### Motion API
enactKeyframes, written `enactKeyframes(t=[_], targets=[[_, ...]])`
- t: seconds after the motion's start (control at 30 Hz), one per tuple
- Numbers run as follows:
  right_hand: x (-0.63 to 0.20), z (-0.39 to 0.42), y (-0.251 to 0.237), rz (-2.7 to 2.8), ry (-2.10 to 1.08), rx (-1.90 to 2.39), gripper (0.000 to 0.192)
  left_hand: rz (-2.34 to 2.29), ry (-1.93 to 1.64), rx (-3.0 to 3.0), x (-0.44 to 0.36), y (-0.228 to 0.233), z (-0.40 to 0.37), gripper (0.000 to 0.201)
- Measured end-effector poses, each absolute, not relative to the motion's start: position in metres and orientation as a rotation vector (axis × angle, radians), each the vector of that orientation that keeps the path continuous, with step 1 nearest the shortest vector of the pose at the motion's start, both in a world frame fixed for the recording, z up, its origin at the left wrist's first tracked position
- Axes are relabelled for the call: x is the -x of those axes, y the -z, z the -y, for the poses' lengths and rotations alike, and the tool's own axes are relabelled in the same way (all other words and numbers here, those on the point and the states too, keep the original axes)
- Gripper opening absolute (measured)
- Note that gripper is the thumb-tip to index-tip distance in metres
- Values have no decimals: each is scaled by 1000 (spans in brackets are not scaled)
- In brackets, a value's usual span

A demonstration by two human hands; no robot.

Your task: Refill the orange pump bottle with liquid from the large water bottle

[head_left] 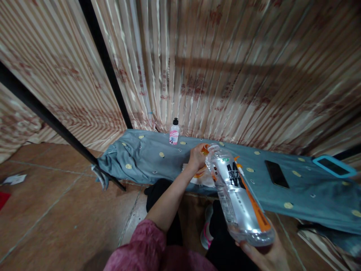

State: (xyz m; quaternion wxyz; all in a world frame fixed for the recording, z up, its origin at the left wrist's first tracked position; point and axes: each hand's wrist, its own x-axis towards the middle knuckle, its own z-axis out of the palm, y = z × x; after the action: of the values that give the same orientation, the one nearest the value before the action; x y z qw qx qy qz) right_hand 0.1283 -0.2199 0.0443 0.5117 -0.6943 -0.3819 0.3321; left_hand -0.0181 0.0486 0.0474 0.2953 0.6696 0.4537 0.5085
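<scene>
My right hand [263, 254] is wrapped around the base of a large clear plastic drink bottle [237, 192] with a silver, black and orange label. The bottle is tilted, its neck pointing away and to the left. At its mouth, the fingers of my left hand [197, 157] close on a small orange bottle cap [205, 149]. Cap and mouth are close together; whether they touch, I cannot tell. Beneath my left hand a white sheet [207, 180] with orange marks or pieces lies on the blue-grey cloth [152, 165], partly hidden by the bottle and my forearm.
A small clear bottle [174, 132] with a black top and pink label stands toward the back. To the right lie a dark phone [276, 174] and a blue-framed tablet-like object [334, 166]. Striped curtains [197, 75] hang behind. Black poles [107, 60] rise at the left.
</scene>
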Motion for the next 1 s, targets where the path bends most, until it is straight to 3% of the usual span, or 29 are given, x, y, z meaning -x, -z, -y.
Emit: enactKeyframes(t=[0.63, 1.0], targets=[[-120, 219, -55, 855, -818, 1698, 99, -1204, -1342, -1788, 18, -47, -49, 15], [-131, 220, -39, 889, -799, 1694, 92, -1192, -1372, -1787, 18, -46, -50, 11]])
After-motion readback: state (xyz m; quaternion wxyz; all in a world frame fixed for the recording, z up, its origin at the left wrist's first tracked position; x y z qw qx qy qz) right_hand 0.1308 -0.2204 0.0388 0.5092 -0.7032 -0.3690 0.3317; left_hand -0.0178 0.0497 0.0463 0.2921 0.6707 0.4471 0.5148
